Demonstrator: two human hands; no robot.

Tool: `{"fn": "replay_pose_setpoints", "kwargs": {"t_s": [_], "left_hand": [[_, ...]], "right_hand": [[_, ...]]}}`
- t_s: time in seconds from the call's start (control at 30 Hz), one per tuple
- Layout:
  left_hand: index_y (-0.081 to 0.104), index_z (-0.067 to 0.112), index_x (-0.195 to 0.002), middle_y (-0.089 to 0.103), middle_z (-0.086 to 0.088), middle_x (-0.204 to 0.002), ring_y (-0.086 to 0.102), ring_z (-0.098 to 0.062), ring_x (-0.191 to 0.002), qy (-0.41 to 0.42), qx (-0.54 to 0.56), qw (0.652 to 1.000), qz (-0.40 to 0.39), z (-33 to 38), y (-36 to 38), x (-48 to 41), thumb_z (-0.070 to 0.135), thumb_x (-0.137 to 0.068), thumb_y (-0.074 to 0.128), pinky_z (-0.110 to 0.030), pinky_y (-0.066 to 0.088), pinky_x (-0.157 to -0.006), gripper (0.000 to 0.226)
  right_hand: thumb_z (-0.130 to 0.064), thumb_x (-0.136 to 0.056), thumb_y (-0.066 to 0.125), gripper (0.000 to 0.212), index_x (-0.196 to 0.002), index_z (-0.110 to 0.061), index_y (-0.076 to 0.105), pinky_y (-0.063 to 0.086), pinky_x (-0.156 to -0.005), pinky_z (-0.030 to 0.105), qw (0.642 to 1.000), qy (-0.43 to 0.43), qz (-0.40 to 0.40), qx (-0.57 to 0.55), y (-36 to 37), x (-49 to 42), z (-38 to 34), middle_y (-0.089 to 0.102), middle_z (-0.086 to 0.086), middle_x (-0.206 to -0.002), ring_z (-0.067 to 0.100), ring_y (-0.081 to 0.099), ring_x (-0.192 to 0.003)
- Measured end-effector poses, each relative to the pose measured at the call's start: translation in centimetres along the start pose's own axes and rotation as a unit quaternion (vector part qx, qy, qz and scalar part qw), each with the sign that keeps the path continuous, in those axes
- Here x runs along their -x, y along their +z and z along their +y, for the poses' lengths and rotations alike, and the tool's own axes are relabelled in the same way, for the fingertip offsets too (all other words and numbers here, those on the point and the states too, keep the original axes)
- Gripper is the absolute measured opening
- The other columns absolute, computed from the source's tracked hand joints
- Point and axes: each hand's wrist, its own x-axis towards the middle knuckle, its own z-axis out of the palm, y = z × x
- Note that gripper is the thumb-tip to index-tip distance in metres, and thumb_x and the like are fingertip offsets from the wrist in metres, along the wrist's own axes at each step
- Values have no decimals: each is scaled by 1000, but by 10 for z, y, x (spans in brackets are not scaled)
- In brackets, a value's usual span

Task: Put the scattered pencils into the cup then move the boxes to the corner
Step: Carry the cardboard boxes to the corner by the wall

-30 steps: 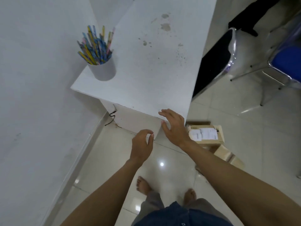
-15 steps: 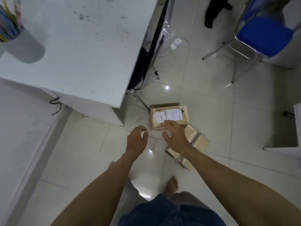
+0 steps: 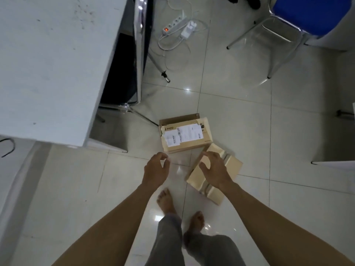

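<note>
Looking down from the head camera, I see two cardboard boxes on a glossy white tiled floor, just off the corner of a white table. The labelled box lies farther from me, with a white shipping sticker on top and one flap torn and lifted along its far edge. The plain box lies nearer, turned at an angle, one corner touching or almost touching the labelled one, and its top has pressed grooves. My left hand hangs over bare floor, fingers loosely curled and holding nothing. My right hand is over the plain box with fingers spread and empty; I cannot tell whether it touches the cardboard. No cup or pencils show in this view. Both boxes look to me light and fairly stiff, though the plain one's grooved top may give under pressure, and on this shiny tile either could slide away if pushed. I would take each by two opposite sides, fingers tucked under the bottom edge, and keep off the torn flap. A power strip with trailing cable and a blue chair lie beyond.
</note>
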Motion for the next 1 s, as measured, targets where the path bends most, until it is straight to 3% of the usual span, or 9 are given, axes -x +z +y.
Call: {"fn": "replay_pose_setpoints", "kwargs": {"t_s": [0.13,0.3,0.43,0.67,0.83,0.9,1.0], "left_hand": [[61,12,-107,64,-5,-111,57,-20,-100,-20,0,1000,5,-17,19,-74,25,-94,55,-25,41,-81,19],[56,17,-114,59,-2,-121,50,-12,-97,-62,19,998,14,-47,59,-151,31,-95,54,-18,37,-70,24],[49,17,-124,50,-5,-131,51,-20,-114,-93,34,995,11,-84,106,-198,32,-94,55,-25,43,-82,34],[35,16,-138,35,-6,-144,47,-25,-124,-116,41,991,61,-132,141,-244,27,-93,59,-22,38,-80,52],[11,22,-151,21,-2,-158,33,-25,-139,-123,56,990,28,-149,149,-280,28,-91,62,-36,36,-107,80],[9,24,-152,28,-3,-156,41,-25,-134,-144,97,985,-13,-151,155,-286,30,-90,64,-39,44,-103,83],[12,25,-151,37,-4,-149,51,-21,-124,-154,132,979,-19,-153,163,-284,33,-88,66,-31,52,-85,83]], "right_hand": [[-24,-94,55,39,-131,-12,51,43,-101,39,1000,28,0,-12,24,-63,23,49,11,-135,27,46,-125],[-29,-92,59,57,-143,-15,39,41,-104,49,1000,27,-9,11,57,-148,50,37,13,-145,34,44,-128],[-38,-90,60,65,-147,-21,33,36,-106,52,994,14,6,106,91,-227,82,32,12,-151,34,33,-136],[-59,-84,60,80,-149,-33,21,17,-112,63,981,10,48,190,119,-331,107,6,9,-161,39,7,-146],[-70,-69,67,105,-149,-43,4,22,-108,68,987,72,47,138,124,-374,125,-13,9,-160,47,9,-143],[-72,-62,72,120,-150,-41,-4,23,-108,66,989,77,40,117,120,-377,131,-8,12,-160,46,11,-142],[-69,-57,77,127,-151,-36,-2,25,-108,64,992,94,37,73,114,-367,136,12,16,-154,42,15,-141]]}}
